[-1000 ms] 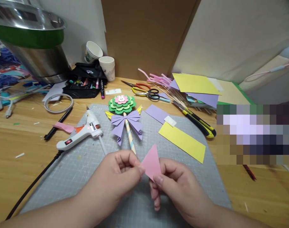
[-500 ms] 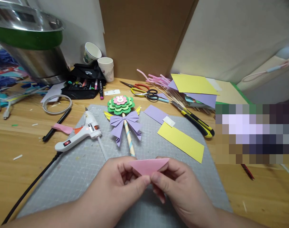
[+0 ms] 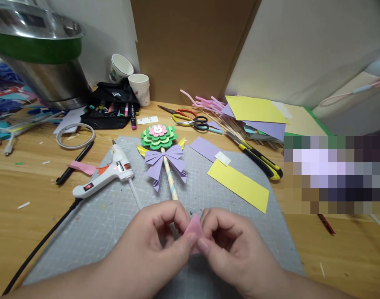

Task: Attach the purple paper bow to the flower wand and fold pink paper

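A small folded pink paper (image 3: 194, 227) sits pinched between both my hands above the near part of the grey cutting mat (image 3: 115, 216). My left hand (image 3: 160, 243) grips its left side with thumb and fingers closed. My right hand (image 3: 230, 245) pinches its right side the same way. Only a small pink peak shows between the fingertips. Just beyond lies a paper flower wand (image 3: 163, 155) with green petals, a purple bow and a striped stick pointing toward my hands.
A white glue gun (image 3: 107, 174) lies left on the mat, its black cord trailing to the near left. Yellow strip (image 3: 238, 185) and purple paper (image 3: 204, 148) lie right. Scissors (image 3: 190, 118), a utility knife (image 3: 260, 162), markers, paper cups (image 3: 140, 88) and stacked sheets crowd the back.
The pink paper went from a wide flat triangle to a smaller folded shape. Both hands have closed in tighter around it, staying in the same spot over the mat.
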### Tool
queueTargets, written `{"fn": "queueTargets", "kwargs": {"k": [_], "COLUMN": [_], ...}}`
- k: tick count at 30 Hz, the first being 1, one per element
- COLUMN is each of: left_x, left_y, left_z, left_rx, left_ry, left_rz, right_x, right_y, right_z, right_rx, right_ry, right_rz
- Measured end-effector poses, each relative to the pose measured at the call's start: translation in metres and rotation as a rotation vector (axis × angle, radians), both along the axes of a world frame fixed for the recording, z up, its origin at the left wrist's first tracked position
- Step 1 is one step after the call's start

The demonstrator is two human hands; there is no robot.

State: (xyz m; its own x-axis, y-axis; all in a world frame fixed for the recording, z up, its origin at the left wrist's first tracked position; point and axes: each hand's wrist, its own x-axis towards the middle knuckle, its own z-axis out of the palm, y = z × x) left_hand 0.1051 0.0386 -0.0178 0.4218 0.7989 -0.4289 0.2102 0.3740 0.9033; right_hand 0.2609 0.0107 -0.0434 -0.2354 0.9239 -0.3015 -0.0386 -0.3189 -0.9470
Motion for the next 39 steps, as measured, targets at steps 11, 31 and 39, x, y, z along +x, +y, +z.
{"fn": "queueTargets", "kwargs": {"k": [11,31,39], "left_x": [-0.002,-0.007,-0.008], "left_y": [0.002,0.003,0.009], "left_z": [-0.002,-0.007,-0.006], "left_rx": [-0.101,-0.090,-0.029], "left_ry": [-0.126,-0.229,-0.196], "left_rz": [0.073,0.121,0.116], "right_x": [0.010,0.012,0.010], "right_y": [-0.002,-0.006,-0.005], "right_z": [0.000,-0.002,-0.003], "right_rx": [0.112,0.370,0.196], "right_ry": [-0.005,-0.204,-0.005], "right_rz": [0.017,0.035,-0.015]}}
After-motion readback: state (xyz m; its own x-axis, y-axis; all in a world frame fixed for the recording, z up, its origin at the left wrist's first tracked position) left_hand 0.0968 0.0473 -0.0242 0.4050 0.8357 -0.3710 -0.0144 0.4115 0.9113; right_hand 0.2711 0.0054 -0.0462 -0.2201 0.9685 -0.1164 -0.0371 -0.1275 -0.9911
